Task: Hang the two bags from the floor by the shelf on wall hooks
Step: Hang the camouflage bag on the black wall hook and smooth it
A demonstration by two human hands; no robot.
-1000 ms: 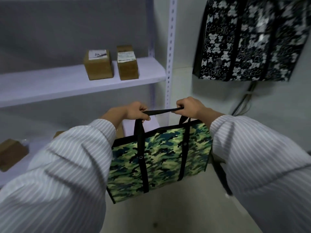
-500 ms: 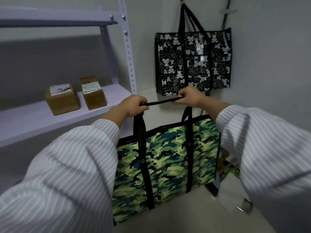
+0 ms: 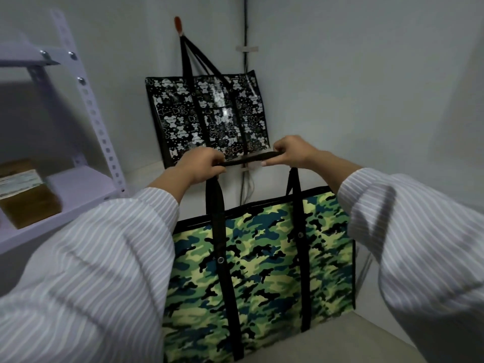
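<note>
A green camouflage bag (image 3: 264, 265) with black straps hangs in the air in front of me. My left hand (image 3: 200, 163) and my right hand (image 3: 294, 150) each grip one end of its black handle (image 3: 247, 159), stretched level between them. Behind it a black bag with a white bear print (image 3: 209, 119) hangs by its handles from an orange wall hook (image 3: 178, 24) in the corner. No second hook shows in this view.
A white metal shelf (image 3: 78, 184) stands at the left with a brown cardboard box (image 3: 26, 195) on it. A black cable (image 3: 245, 61) runs down the corner of the white walls. The pale floor (image 3: 327, 344) shows below the bag.
My view has risen and swung right from the shelf toward the corner. The camouflage bag, still held by both hands, now hangs nearer the black bag and its hook.
</note>
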